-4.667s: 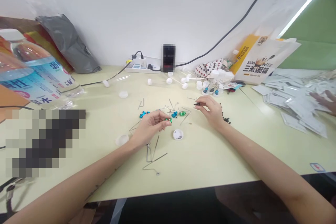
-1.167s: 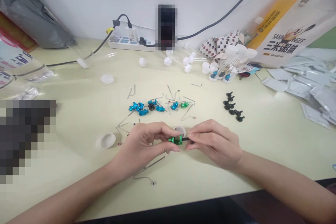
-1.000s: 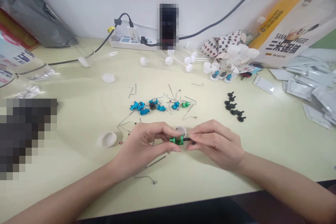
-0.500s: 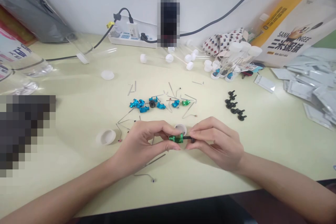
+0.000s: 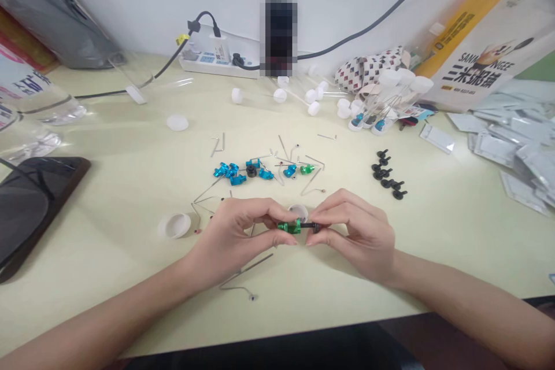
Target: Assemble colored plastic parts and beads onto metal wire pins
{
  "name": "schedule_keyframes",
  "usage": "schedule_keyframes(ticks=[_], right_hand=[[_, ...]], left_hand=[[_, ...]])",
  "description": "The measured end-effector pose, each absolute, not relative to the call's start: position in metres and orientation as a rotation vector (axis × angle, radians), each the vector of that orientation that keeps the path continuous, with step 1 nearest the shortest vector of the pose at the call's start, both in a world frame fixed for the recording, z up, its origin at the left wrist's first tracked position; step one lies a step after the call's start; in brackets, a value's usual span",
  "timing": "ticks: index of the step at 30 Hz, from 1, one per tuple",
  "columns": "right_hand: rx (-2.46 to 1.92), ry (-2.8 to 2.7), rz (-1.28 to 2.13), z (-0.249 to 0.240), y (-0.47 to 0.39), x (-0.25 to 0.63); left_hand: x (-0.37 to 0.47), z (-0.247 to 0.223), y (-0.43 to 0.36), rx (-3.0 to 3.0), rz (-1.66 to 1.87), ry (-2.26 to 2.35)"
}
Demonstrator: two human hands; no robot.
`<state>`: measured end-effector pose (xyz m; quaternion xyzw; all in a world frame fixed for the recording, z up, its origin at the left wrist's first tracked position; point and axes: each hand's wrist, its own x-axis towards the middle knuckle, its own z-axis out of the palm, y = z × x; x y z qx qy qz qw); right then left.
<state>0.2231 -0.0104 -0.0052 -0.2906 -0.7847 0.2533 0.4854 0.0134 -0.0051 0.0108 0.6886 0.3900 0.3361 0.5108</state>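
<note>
Between thumb and fingers, my left hand pinches a green metal fitting. My right hand grips the round head of a black thumb screw, whose shaft points left and meets the green fitting. How deep the shaft sits inside cannot be seen. Just behind them stands a small white cap, partly covered by my fingers. Farther back lie several blue metal fittings, a black one and another green fitting, among thin bent metal rods.
Several black thumb screws lie to the right. A white cap sits left of my hands. Capped clear tubes lie at the back, small flat packets at the right. A dark device rests at the left edge.
My right hand's fingers have shifted slightly on the screw, and more of its black head shows. Both hands stay at nearly the same place.
</note>
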Motion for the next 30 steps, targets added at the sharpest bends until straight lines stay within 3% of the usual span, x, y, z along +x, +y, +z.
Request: schedule_keyframes(ticks=[30], right_hand=[[-0.841, -1.775, 0.988, -0.0072, -0.0129, 0.2213]], left_hand=[[0.0127, 0.0038, -0.0028, 1.656, 0.793, 0.932]])
